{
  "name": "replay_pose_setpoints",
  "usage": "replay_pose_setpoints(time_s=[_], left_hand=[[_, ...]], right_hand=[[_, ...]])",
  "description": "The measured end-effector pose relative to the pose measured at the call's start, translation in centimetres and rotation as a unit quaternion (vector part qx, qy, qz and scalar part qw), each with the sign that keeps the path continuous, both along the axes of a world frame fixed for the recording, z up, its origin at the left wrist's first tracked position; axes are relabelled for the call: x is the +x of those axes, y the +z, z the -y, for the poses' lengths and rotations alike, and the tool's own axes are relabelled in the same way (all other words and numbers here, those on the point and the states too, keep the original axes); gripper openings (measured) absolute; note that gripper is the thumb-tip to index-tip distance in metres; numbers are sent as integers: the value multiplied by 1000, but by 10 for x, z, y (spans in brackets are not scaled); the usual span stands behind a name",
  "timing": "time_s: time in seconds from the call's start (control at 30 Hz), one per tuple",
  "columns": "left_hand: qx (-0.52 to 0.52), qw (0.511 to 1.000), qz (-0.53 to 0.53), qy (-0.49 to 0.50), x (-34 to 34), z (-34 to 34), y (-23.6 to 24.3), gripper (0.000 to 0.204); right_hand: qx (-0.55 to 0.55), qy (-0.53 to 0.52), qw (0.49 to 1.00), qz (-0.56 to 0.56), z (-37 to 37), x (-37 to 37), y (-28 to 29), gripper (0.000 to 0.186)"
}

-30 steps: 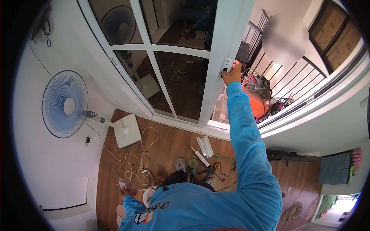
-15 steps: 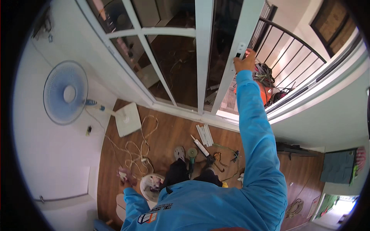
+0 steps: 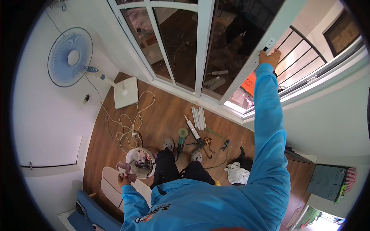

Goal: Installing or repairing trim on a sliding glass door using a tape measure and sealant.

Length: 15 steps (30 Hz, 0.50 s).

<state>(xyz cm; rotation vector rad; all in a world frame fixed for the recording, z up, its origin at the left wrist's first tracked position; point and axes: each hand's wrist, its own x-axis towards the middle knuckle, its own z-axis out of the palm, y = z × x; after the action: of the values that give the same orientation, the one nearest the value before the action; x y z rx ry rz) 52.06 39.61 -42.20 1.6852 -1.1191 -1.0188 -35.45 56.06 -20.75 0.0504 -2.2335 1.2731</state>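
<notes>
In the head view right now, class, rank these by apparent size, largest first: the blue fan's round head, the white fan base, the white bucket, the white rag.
1. Fan head
2. Fan base
3. Bucket
4. Rag

Base and bucket look close, so their order is unsure.
</notes>
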Motion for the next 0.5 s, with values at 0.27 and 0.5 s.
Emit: replay_pose_setpoints(time_s=[0.27,0.5], left_hand=[[-32,996,79,-33,41,1,-21,33],[0,995,25,-94,22,1,-37,38]], right_hand=[[98,-49,993,36,-47,-7,-7,79],[112,-133,983,65,-83,-20,-15,76]])
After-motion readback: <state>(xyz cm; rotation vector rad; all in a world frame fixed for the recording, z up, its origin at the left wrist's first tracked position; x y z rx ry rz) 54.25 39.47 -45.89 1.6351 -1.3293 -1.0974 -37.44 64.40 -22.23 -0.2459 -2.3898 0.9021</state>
